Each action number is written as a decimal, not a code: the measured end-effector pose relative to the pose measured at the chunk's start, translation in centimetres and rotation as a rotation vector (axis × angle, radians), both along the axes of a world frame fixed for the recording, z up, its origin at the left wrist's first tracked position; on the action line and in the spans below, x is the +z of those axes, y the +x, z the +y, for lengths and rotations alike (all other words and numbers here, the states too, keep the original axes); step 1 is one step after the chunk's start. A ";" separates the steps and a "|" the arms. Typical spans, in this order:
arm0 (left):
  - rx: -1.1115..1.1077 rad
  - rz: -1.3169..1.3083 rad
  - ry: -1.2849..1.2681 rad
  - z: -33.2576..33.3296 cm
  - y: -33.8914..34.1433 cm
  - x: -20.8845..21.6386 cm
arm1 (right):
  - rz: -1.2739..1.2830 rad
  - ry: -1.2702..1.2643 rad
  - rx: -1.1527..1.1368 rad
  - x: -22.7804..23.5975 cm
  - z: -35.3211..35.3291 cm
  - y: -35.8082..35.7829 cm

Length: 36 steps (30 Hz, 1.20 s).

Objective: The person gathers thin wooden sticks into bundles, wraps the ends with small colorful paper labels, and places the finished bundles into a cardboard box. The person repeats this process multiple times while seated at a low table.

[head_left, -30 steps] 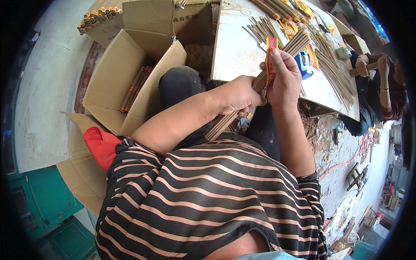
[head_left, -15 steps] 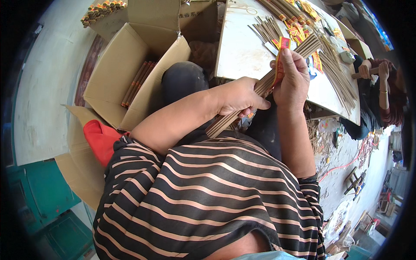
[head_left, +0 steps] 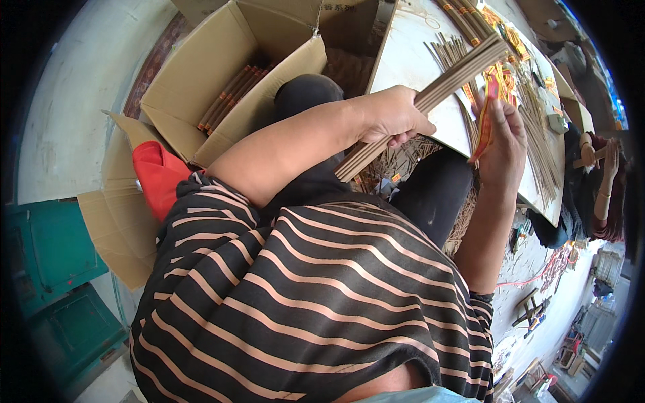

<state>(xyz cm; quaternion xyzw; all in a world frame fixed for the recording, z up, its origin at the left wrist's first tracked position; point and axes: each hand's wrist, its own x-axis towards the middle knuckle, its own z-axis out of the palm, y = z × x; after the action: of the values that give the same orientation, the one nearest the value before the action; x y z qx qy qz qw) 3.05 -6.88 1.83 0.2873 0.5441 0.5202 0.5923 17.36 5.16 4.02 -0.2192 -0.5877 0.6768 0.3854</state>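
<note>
Several sticks through left hand, apparently

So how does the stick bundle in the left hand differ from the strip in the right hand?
The stick bundle is brown; the strip is red and yellow. The stick bundle is thick and straight; the strip is thin and slightly curved. In this view, the stick bundle slants; the strip runs nearer upright. Both are long and narrow.

Both hands grip, apart (the right one pinching).
</note>
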 end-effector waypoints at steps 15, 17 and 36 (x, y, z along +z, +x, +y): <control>-0.074 0.184 -0.052 -3.4 1.8 0.6 | -0.471 0.010 0.258 0.1 -5.3 1.1; -0.050 0.155 -0.043 -3.6 2.1 0.5 | -0.480 0.027 0.261 -0.1 -5.6 1.0; -0.060 0.035 -0.146 -3.7 3.2 -0.3 | -0.509 0.007 0.215 -1.8 -6.3 1.2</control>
<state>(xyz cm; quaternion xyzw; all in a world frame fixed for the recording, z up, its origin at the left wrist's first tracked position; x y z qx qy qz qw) 6.27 -10.61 1.56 0.2684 0.5821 0.4560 0.6174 18.58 -1.10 2.20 -0.3173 -0.6877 0.6351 0.1520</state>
